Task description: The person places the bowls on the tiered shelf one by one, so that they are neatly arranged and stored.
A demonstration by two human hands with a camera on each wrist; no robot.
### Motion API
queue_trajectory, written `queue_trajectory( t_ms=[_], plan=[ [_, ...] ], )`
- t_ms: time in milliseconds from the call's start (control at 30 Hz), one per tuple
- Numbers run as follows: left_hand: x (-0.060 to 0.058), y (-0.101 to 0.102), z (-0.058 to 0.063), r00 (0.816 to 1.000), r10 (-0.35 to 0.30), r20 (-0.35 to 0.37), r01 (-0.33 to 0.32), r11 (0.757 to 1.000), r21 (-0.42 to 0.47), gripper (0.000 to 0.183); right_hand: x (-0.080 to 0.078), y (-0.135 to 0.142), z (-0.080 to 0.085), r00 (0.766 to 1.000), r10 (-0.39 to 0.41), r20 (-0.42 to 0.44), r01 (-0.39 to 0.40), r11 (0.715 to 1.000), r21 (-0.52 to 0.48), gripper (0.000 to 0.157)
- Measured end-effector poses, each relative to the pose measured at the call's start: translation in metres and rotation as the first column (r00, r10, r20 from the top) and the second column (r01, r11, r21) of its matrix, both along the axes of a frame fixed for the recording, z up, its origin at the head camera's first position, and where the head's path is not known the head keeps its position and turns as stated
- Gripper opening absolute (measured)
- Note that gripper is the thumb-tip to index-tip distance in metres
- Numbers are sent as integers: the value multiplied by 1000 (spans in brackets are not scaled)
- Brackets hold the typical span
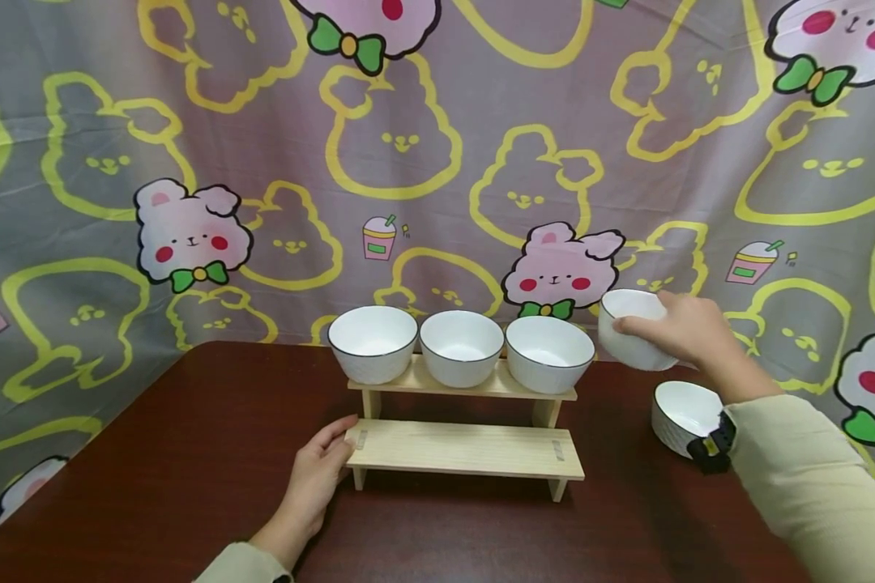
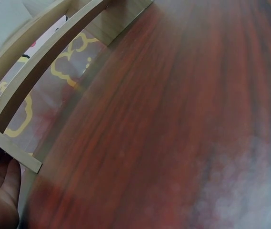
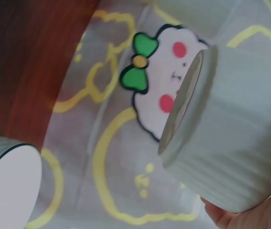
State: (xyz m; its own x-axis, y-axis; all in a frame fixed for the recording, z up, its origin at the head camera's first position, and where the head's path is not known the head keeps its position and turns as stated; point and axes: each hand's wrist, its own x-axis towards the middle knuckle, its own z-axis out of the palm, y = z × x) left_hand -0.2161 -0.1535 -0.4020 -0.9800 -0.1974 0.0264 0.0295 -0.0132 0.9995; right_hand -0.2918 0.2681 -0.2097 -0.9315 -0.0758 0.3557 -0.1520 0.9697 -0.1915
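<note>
My right hand [image 1: 689, 324] grips a white ribbed bowl [image 3: 230, 129] and holds it up in the air, right of a two-tier wooden rack [image 1: 463, 448]. In the head view its thumb lies across the near side of the bowl. Three white bowls with dark rims stand in a row on the upper tier: a left bowl [image 1: 373, 344], a middle bowl [image 1: 462, 348] and a right bowl [image 1: 550, 354]. At the left end of the bare lower tier, my left hand [image 1: 315, 474] holds the board's edge; in the left wrist view its fingers [image 2: 9, 179] reach below the board.
Another white bowl [image 1: 687, 413] stands on the dark red-brown table [image 1: 189, 453] at the right, partly hidden by the right wrist's strap and camera [image 1: 713, 445]. A cartoon-printed cloth [image 1: 423, 162] hangs behind the table's far edge.
</note>
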Motion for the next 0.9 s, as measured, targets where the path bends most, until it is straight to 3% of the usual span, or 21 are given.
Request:
queue_trajectory(
  t_ms=[433, 733, 900],
  plan=[
    [1, -1, -1, 1000, -3, 13, 3, 1000, 11, 42, 29, -37, 25, 987, 163, -5, -163, 985, -62, 58],
    [1, -2, 0, 1000, -3, 8, 3, 1000, 11, 41, 49, -62, 27, 974, 226, 7, -224, 969, -104, 71],
    [0, -1, 0, 1000, 2, 4, -2, 1000, 1, 41, 60, -75, 24, 953, 303, -28, -304, 943, -135, 75]
  ],
)
